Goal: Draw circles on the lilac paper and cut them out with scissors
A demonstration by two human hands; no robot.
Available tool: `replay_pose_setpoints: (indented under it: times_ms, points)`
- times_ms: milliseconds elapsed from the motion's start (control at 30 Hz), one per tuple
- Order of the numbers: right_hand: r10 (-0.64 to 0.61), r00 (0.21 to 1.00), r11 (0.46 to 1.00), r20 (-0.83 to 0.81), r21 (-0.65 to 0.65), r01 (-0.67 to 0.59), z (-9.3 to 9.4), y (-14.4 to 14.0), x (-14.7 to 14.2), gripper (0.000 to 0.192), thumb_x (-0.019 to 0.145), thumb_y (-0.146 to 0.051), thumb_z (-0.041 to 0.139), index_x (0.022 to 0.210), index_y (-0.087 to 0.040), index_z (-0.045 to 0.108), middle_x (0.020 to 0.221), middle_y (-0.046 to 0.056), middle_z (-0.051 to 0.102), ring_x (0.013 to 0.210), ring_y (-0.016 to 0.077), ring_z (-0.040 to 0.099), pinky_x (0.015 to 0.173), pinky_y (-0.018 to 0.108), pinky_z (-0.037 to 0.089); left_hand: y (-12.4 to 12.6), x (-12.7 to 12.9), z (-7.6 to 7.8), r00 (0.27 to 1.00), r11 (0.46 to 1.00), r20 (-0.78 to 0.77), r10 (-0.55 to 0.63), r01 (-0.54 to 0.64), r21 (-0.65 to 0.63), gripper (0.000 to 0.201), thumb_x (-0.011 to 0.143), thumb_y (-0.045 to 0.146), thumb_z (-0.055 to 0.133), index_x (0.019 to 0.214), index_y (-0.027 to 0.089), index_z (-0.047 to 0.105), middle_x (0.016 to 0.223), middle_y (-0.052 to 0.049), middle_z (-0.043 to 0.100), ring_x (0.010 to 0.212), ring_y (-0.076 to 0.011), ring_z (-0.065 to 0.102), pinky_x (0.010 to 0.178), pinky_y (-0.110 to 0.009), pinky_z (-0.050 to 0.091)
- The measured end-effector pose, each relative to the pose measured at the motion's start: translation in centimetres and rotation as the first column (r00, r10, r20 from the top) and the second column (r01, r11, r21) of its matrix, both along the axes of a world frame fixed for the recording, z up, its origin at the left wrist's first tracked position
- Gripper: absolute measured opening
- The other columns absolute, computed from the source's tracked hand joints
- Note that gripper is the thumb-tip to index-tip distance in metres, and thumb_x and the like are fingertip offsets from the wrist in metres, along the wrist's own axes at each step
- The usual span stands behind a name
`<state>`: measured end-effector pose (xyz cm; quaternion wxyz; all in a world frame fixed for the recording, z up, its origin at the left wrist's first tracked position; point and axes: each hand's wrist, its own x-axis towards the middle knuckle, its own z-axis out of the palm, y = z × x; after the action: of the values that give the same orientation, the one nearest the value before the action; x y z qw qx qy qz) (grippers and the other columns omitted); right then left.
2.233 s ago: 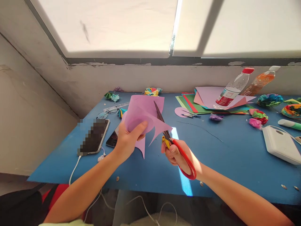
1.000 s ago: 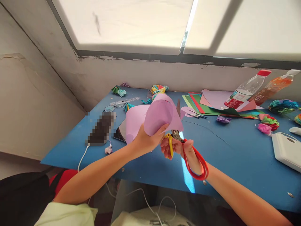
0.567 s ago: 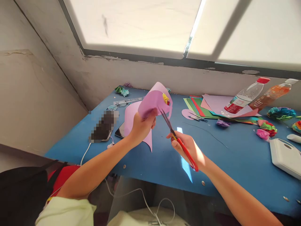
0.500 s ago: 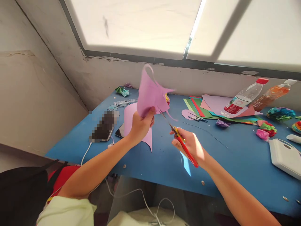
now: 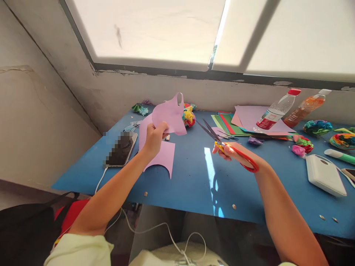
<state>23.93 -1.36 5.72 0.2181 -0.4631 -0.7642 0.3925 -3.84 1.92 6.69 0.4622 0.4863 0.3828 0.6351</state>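
No writing on the two bottles (image 5: 277, 109) could be read. Above the blue worktop (image 5: 194, 184), the left hand (image 5: 154, 137) pinched one cut pink paper piece (image 5: 169, 116); the right hand (image 5: 231, 151), right of it, gripped one pair of red-handled scissors (image 5: 222, 142), blades parted.

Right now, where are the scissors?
In the head view the scissors are in the right hand, blades open, above the blue table, just before the stack of coloured paper.

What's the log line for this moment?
left hand: holds pink paper cutout | right hand: holds scissors, blades open | above blue table
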Motion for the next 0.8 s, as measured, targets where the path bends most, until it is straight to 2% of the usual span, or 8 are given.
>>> replay_pose_setpoints:
  times_ms: [67, 133, 267, 367, 467, 600, 700, 800]
  points:
    - [0.112, 0.991, 0.993, -0.071, -0.030, -0.115, -0.4, 0.3, 0.0, 0.079, 0.077, -0.085, 0.021, 0.090, -0.017, 0.059, 0.066, 0.000, 0.041, 0.059, 0.0134, 0.035, 0.062, 0.032, 0.037, 0.0, 0.0, -0.1, 0.994, 0.994, -0.047, -0.094, 0.091, -0.059, 0.033, 0.056, 0.015, 0.056, 0.046, 0.020, 0.025, 0.048, 0.007, 0.020, 0.043, -0.0038, 0.020, 0.041, -0.021, 0.022]
    - [0.159, 0.982, 0.985, -0.106, -0.056, -0.166, -1.0, 0.3, -0.5, 0.077, 0.079, -0.083, 0.020, 0.092, -0.017, 0.058, 0.066, 0.000, 0.041, 0.060, 0.0135, 0.036, 0.063, 0.032, 0.037, 0.0, 0.2, -0.2, 0.983, 0.982, -0.076, -0.166, 0.158, -0.107, 0.032, 0.054, 0.013, 0.058, 0.046, 0.019, 0.028, 0.049, 0.006, 0.023, 0.043, -0.0036, 0.021, 0.040, -0.020, 0.020]
    - [0.092, 0.994, 0.988, -0.058, -0.120, -0.098, -2.0, 0.1, -1.7, 0.067, 0.083, -0.077, 0.031, 0.091, -0.016, 0.057, 0.065, -0.001, 0.039, 0.060, 0.0122, 0.036, 0.061, 0.029, 0.035, 0.2, 0.4, -0.6, 0.986, 0.982, -0.047, -0.159, 0.154, -0.106, 0.030, 0.053, 0.016, 0.057, 0.046, 0.019, 0.027, 0.049, 0.006, 0.023, 0.043, -0.0037, 0.022, 0.040, -0.020, 0.021]
    - [0.060, 0.996, 0.987, -0.064, -0.148, -0.069, -2.3, 0.1, -2.1, 0.066, 0.084, -0.077, 0.029, 0.087, -0.016, 0.055, 0.062, -0.002, 0.038, 0.058, 0.0114, 0.034, 0.058, 0.028, 0.034, 0.4, 0.3, -0.5, 0.992, 0.990, -0.004, -0.123, 0.123, -0.066, 0.032, 0.053, 0.019, 0.053, 0.046, 0.020, 0.022, 0.047, 0.007, 0.019, 0.042, -0.0037, 0.020, 0.040, -0.020, 0.023]
    - [0.058, 0.995, 0.985, -0.084, -0.155, -0.070, -2.4, 0.1, -2.2, 0.066, 0.084, -0.077, 0.028, 0.086, -0.016, 0.054, 0.061, -0.002, 0.038, 0.058, 0.0116, 0.035, 0.060, 0.029, 0.036, 0.4, 0.1, -0.3, 0.991, 0.990, -0.003, -0.137, 0.137, -0.039, 0.032, 0.052, 0.020, 0.052, 0.047, 0.019, 0.021, 0.047, 0.007, 0.018, 0.042, -0.0037, 0.018, 0.040, -0.020, 0.023]
    - [0.069, 0.991, 0.984, -0.112, -0.158, -0.086, -2.3, -0.2, -2.5, 0.064, 0.085, -0.076, 0.027, 0.084, -0.018, 0.052, 0.062, -0.002, 0.039, 0.060, 0.0125, 0.037, 0.062, 0.030, 0.037, 0.1, 0.3, -0.6, 0.970, 0.972, -0.080, -0.229, 0.223, -0.077, 0.030, 0.053, 0.018, 0.056, 0.047, 0.019, 0.027, 0.049, 0.006, 0.022, 0.044, -0.0045, 0.021, 0.041, -0.020, 0.022]
    - [0.067, 0.987, 0.981, -0.146, -0.169, -0.092, -2.4, -0.5, -2.9, 0.063, 0.084, -0.076, 0.031, 0.085, -0.017, 0.053, 0.065, -0.001, 0.039, 0.059, 0.0118, 0.035, 0.058, 0.028, 0.036, -0.1, 0.6, -1.0, 0.938, 0.946, -0.150, -0.313, 0.294, -0.133, 0.023, 0.055, 0.018, 0.060, 0.048, 0.018, 0.038, 0.049, 0.004, 0.031, 0.046, -0.0060, 0.029, 0.043, -0.021, 0.025]
    - [0.045, 0.976, 0.976, -0.212, -0.201, -0.089, -2.5, -0.7, -3.2, 0.066, 0.081, -0.079, 0.033, 0.086, -0.016, 0.053, 0.068, -0.001, 0.037, 0.058, 0.0106, 0.033, 0.055, 0.027, 0.034, -0.3, 0.8, -1.2, 0.916, 0.935, -0.200, -0.348, 0.323, -0.148, 0.019, 0.056, 0.020, 0.064, 0.052, 0.016, 0.046, 0.051, 0.004, 0.035, 0.047, -0.0063, 0.031, 0.044, -0.021, 0.025]
